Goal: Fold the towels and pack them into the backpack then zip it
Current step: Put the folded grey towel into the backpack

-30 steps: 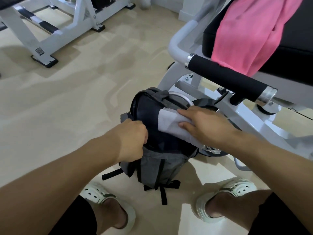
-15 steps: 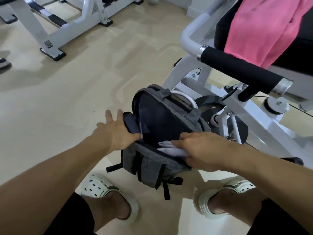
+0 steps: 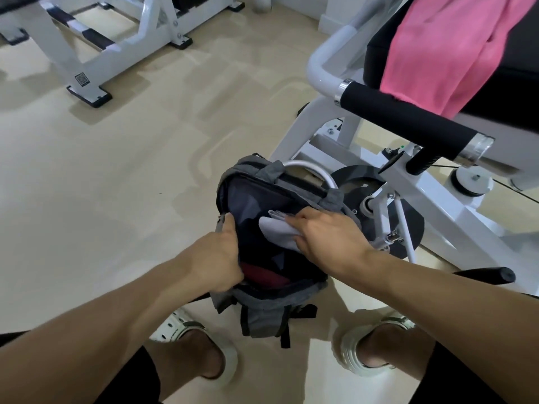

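The right hand (image 3: 326, 237) has its grip on a folded white towel (image 3: 277, 231), thumb under and fingers spread over it, holding it in the open mouth of the grey backpack (image 3: 268, 310). The left hand (image 3: 217, 258) curls its grip round the near-left edge of the backpack's opening, thumb inside against the dark lining, pulling that side wide. Deeper in the compartment, below the white towel, a dark red item (image 3: 262, 277) lies against the front wall; what it is cannot be told. The backpack stands upright on the pale floor (image 3: 102, 185), its zip undone, its carry handle at the far side and black straps hanging down the front. It sits between the person's feet in white perforated clogs (image 3: 180, 335) and the white frame of a gym machine (image 3: 437, 205), touching or just beside that frame. A pink towel (image 3: 455, 51) hangs unfolded over the machine's black padded seat (image 3: 525, 68), above a black foam handle (image 3: 408, 121). Another white bench frame (image 3: 96, 45) stands well apart at the far left.
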Demonstrator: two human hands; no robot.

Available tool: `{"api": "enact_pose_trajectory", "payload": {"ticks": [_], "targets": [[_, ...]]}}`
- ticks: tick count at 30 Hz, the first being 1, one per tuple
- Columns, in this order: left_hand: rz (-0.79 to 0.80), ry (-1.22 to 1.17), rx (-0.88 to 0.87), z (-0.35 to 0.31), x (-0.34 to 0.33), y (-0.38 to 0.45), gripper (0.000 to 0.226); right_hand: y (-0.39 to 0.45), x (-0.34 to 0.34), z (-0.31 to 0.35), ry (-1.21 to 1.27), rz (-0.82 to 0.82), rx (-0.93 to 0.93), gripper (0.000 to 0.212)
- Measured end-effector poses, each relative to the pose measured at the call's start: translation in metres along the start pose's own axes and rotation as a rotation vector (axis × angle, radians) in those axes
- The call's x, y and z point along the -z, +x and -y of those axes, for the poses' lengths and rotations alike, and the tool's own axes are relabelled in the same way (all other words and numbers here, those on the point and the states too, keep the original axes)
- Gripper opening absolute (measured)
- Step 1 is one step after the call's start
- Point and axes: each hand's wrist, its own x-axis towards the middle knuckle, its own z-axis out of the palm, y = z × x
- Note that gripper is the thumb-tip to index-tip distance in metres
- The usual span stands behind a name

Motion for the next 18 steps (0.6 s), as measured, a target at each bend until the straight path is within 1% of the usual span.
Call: {"api": "enact_pose_trajectory", "payload": {"ticks": [4, 6, 10, 12, 15, 18], "targets": [[-0.028, -0.047, -0.013, 0.0, -0.001, 0.005, 0.103, 0.005, -0.009, 0.005, 0.134, -0.034, -0.002, 0.044], [-0.054, -0.093, -0.012, 0.001, -0.001, 0.009, 0.102, 0.009, -0.013, 0.007, 0.183, -0.021, -0.008, 0.047], [-0.123, -0.371, -0.008, 0.012, 0.002, 0.025, 0.099, 0.023, -0.019, 0.005, 0.255, 0.022, -0.079, 0.053], [-0.18, -0.456, -0.044, 0.014, 0.006, 0.032, 0.091, 0.028, -0.021, 0.0, 0.283, 0.017, -0.134, 0.052], [-0.263, -0.493, -0.147, 0.005, 0.011, 0.033, 0.075, 0.033, -0.027, -0.005, 0.295, 0.053, -0.191, 0.052], [-0.297, -0.516, -0.205, -0.009, 0.007, 0.028, 0.081, 0.034, -0.04, -0.009, 0.297, 0.119, -0.237, 0.055]]}}
